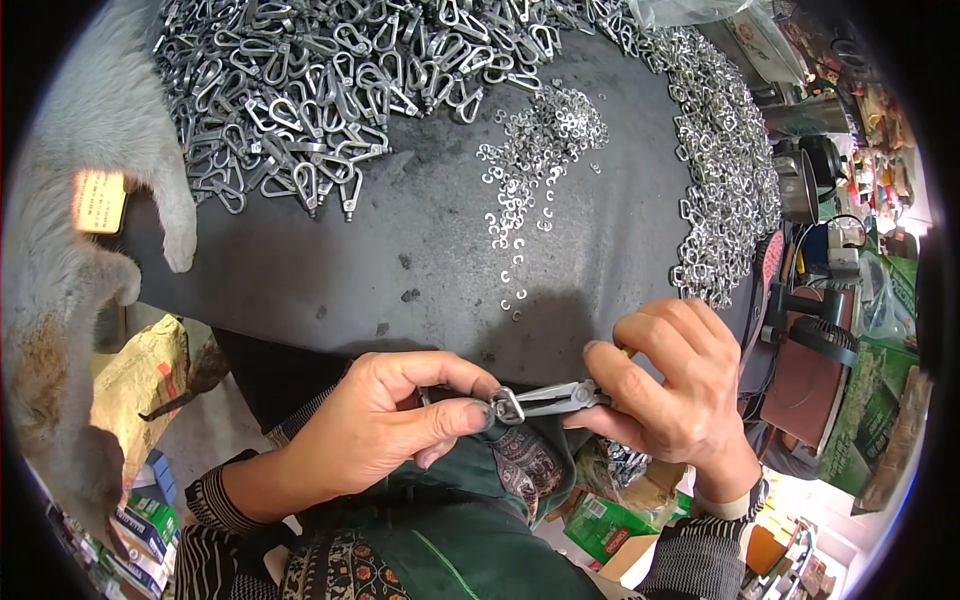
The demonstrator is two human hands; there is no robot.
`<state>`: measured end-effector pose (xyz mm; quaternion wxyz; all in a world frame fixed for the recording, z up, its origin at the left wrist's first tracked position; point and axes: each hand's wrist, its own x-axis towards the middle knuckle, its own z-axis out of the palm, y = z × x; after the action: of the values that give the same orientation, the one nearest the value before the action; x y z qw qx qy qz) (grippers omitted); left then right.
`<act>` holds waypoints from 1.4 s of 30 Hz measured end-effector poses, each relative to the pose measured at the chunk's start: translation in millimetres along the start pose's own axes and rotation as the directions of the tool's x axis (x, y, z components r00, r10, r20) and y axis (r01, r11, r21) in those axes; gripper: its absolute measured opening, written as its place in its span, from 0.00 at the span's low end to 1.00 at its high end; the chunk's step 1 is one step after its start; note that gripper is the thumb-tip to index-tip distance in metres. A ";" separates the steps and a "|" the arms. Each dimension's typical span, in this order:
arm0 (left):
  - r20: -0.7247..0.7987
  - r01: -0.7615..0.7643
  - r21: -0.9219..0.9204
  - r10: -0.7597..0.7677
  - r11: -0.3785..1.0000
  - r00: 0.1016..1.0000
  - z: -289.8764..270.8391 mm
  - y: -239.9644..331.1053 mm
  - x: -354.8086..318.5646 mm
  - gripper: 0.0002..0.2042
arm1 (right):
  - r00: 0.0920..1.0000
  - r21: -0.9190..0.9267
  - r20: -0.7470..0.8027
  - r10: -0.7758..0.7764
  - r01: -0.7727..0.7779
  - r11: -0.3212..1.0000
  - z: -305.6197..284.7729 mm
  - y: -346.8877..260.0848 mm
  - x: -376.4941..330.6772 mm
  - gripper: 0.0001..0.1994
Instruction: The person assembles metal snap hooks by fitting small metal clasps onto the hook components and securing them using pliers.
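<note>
My left hand point(395, 410) pinches a small silver metal loop point(508, 405) between thumb and forefinger, just off the table's near edge. In my right hand point(675, 385) is a pair of pliers point(565, 398), its jaws pointing left and meeting the loop. Whether something tiny sits between the jaws is too small to tell. Ahead on the dark table point(440, 260) lie scattered small C-shaped rings point(540, 135), trailing toward my hands. A large heap of metal snap hooks point(340, 80) covers the far left. Many silver loops point(715, 170) are piled along the right edge.
A grey furry animal point(90, 180) lies along the left side, one leg stretched over the table edge. Beside it is a yellow card point(98, 202). A dark fan-like object point(822, 338) and green boxes point(870, 415) stand at right. A green carton point(605, 525) sits below my right hand.
</note>
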<state>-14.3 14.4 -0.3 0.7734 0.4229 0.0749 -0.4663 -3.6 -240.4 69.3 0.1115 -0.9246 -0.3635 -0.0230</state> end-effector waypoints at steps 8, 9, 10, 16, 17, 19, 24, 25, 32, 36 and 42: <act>0.030 0.020 0.144 -0.025 0.989 0.999 12.4 7.2 5.2 0.04 | 0.996 0.025 -0.080 -0.035 0.038 0.999 5.0 3.1 -12.5 0.17; 0.058 0.015 0.153 -0.024 0.988 0.998 14.5 7.4 6.4 0.04 | 0.995 0.007 -0.091 -0.048 0.049 0.999 5.8 2.3 -18.2 0.16; 0.048 -0.037 0.198 0.028 0.980 0.998 14.8 4.5 5.1 0.05 | 0.991 0.016 -0.126 -0.055 0.057 0.998 9.2 1.8 -22.6 0.16; 0.039 -0.043 0.160 0.037 0.986 0.999 11.8 -20.0 -6.6 0.05 | 0.996 0.160 0.060 0.073 -0.081 0.984 5.4 -10.6 -43.8 0.17; -0.018 0.045 0.182 -0.043 0.982 0.999 10.5 -24.8 -5.6 0.05 | 0.995 0.153 0.058 0.080 -0.088 0.984 5.0 -8.3 -46.8 0.17; -0.089 0.179 0.259 -0.161 0.949 0.983 -3.8 -43.2 -2.5 0.10 | 0.964 0.131 -0.012 0.267 -0.263 0.956 10.5 6.8 -53.5 0.17; -0.139 0.011 0.551 0.079 0.834 0.987 -53.3 -102.8 8.2 0.18 | 0.584 -0.059 -0.372 0.722 -0.791 0.609 31.5 92.0 -88.7 0.09; -0.169 0.013 0.580 0.104 0.814 0.980 -55.2 -102.9 10.1 0.18 | 0.615 -0.083 -0.361 0.701 -0.770 0.633 37.1 92.5 -88.9 0.08; -0.205 0.129 0.332 -0.062 0.934 0.977 -39.5 -82.5 9.3 0.19 | 0.630 -0.009 -0.176 0.757 -0.769 0.639 25.8 77.0 -68.5 0.08; -0.012 0.149 0.394 -0.157 0.907 0.988 -19.9 -64.9 0.8 0.18 | 0.538 0.305 -0.147 0.830 -0.773 0.556 25.7 66.6 -64.5 0.09; 0.156 -0.390 0.729 0.419 0.562 0.895 21.9 -20.6 2.4 0.21 | 0.701 0.824 0.422 0.575 -0.562 0.080 33.4 -11.1 -29.6 0.06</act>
<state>-35.2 -7.3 0.2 0.6161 0.7147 -0.2072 -0.2583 -34.2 -244.8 35.3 0.6083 -0.7577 0.0782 0.2233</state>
